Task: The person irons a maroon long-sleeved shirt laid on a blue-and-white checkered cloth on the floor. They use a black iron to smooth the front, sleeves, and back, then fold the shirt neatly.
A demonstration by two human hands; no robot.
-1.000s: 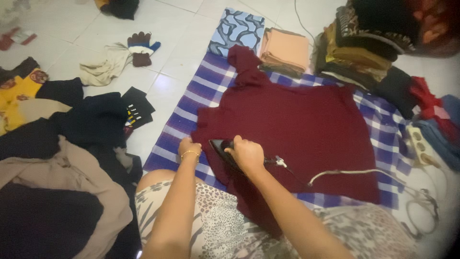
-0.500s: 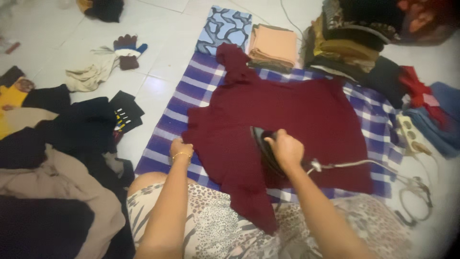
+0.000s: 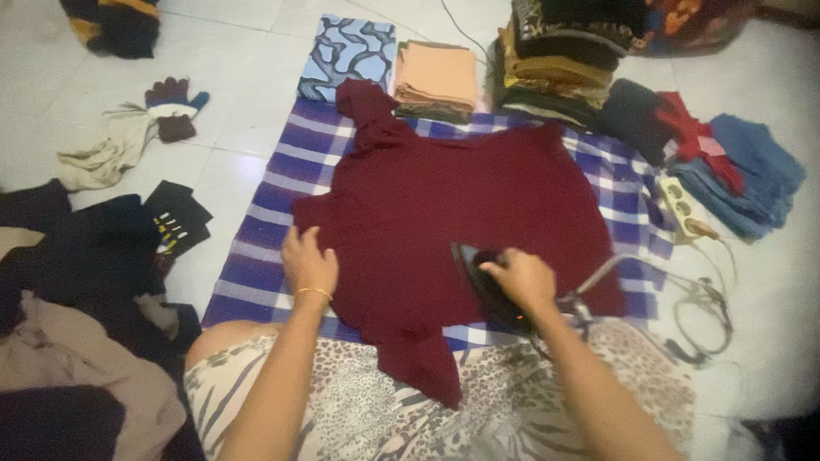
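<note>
Head view: right hand [image 3: 523,277] grips a black iron [image 3: 487,286] on the maroon garment [image 3: 453,205], spread over a blue checked cloth [image 3: 265,248]. Left hand [image 3: 309,263] lies flat, fingers open, pressing the garment's edge. Folded peach cloth [image 3: 436,77] lies beyond.

Light was dim and even, with soft shadows. The picture was soft throughout. Its corners darkened and blurred.

Under the right grip [image 3: 523,277] sits a dark, glossy hard-shelled iron [image 3: 489,286] on a matt maroon cloth garment [image 3: 453,205]. The left grip [image 3: 309,263] presses that soft fabric, spread over a blue-and-white checked woven cloth [image 3: 265,230]. Beyond them, the smooth white floor tiles [image 3: 248,94] shine faintly.
</note>
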